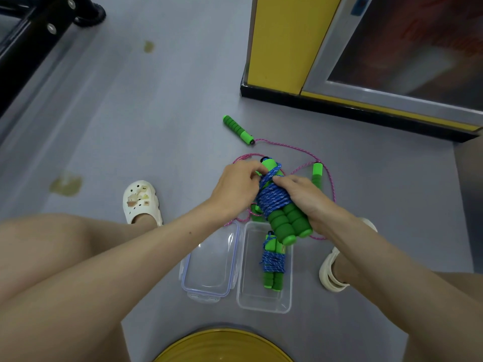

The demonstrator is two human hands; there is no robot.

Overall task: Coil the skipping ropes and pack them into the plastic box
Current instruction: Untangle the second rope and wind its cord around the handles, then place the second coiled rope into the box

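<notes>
Our right grip (308, 202) clasps the blue rope bundle (273, 201), left grip (235, 188) pinching its cord. The box (261, 305) sits just beneath, toward us (long axes nearly aligned).

Grey vinyl floor (156, 113), one yellowish stain (65, 184) at left. Clear plastic box (264, 308) sits open on it, lid (209, 262) just beside on the left. Pink skipping rope (287, 147) lies loose beyond the box, far green handle (237, 129) well out, near green handle (317, 173) closer. White clog (141, 201) left of the lid. Black frame foot (90, 15) in the far left corner.
</notes>
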